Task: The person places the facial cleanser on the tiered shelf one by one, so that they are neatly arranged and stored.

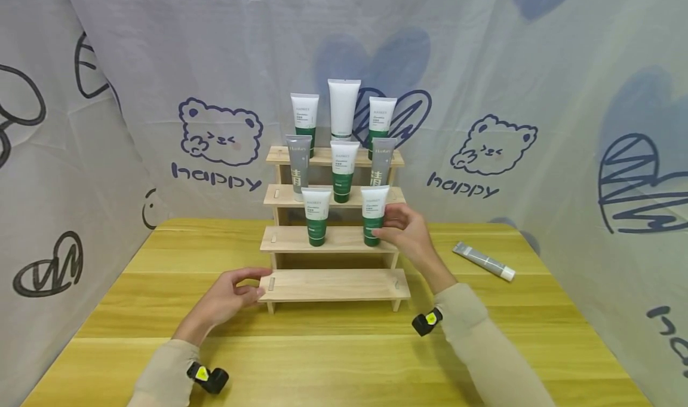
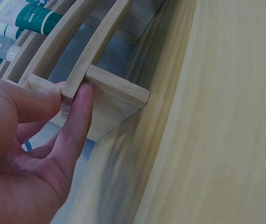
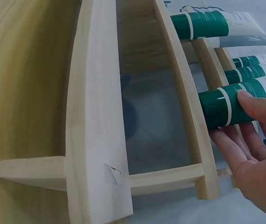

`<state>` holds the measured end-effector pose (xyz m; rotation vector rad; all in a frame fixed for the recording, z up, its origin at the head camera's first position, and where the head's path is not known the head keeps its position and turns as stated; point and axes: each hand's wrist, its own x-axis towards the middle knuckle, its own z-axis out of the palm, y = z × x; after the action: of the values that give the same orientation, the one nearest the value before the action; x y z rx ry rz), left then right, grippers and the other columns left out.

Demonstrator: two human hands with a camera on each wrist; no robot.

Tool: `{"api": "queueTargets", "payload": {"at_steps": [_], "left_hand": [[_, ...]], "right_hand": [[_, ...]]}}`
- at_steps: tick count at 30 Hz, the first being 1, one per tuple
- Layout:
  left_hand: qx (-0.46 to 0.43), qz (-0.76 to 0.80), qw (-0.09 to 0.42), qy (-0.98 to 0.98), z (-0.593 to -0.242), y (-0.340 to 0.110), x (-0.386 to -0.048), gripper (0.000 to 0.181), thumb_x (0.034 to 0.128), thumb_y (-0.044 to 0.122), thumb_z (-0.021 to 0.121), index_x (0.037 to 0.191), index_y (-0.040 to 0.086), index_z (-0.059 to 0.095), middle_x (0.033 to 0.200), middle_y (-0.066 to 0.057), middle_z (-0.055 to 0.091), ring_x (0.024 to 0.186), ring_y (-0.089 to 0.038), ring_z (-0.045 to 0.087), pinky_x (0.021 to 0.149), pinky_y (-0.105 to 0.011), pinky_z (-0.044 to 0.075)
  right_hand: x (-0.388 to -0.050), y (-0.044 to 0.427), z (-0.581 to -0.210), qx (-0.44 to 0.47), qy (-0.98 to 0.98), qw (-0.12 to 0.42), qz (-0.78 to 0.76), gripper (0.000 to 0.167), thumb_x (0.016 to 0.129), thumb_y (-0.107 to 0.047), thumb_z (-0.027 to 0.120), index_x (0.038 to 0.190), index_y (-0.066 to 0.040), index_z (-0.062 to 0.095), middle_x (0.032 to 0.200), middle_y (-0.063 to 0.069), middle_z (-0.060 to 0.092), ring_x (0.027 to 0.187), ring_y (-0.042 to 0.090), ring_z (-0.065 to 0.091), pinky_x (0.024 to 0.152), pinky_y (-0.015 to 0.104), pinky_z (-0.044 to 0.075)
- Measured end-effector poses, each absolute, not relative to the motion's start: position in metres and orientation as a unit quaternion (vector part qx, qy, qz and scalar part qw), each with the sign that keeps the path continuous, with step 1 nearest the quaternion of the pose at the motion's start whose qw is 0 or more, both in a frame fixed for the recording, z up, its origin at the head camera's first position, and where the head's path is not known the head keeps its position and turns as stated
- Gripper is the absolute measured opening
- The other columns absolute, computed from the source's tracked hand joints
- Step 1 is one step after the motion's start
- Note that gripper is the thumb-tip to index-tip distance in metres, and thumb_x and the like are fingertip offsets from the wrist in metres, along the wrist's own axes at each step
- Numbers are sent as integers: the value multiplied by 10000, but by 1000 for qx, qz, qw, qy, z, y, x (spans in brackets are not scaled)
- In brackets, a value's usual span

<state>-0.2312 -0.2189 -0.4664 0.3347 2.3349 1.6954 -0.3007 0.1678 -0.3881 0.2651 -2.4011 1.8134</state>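
A stepped wooden display rack (image 1: 333, 284) stands on the table, with squeeze tubes upright on its upper tiers. At the left end of its lowest tier, my left hand (image 1: 226, 296) pinches the board between thumb and fingers, as the left wrist view shows at the board's end (image 2: 74, 88). My right hand (image 1: 412, 235) holds a white-and-green tube (image 1: 374, 210) at the right of the second tier from the bottom. In the right wrist view, the thumb lies on the tube's green lower part (image 3: 217, 107) and fingers are beneath. Left of it stands a matching tube (image 1: 316, 213).
On the tier above stand a grey tube (image 1: 298, 165), a white-and-green tube (image 1: 343, 171) and another grey tube (image 1: 383, 159). The top tier bears a larger white tube (image 1: 343, 105) between two white-and-green ones. One grey tube (image 1: 484, 262) lies on the table at right. Printed cloth hangs behind.
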Motion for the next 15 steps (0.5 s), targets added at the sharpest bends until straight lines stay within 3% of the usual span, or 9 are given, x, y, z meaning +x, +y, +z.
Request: {"api": "queueTargets", "payload": {"at_steps": [15], "left_hand": [[122, 584, 120, 794, -466, -220, -231, 486, 1024, 40, 600, 1500, 19, 506, 1593, -285, 402, 1216, -294, 671, 946, -302, 621]], "right_hand": [[-304, 158, -393, 90, -784, 77, 609, 503, 839, 36, 808, 1296, 11, 600, 1303, 228, 669, 1159, 330, 675, 1025, 352, 588]]}}
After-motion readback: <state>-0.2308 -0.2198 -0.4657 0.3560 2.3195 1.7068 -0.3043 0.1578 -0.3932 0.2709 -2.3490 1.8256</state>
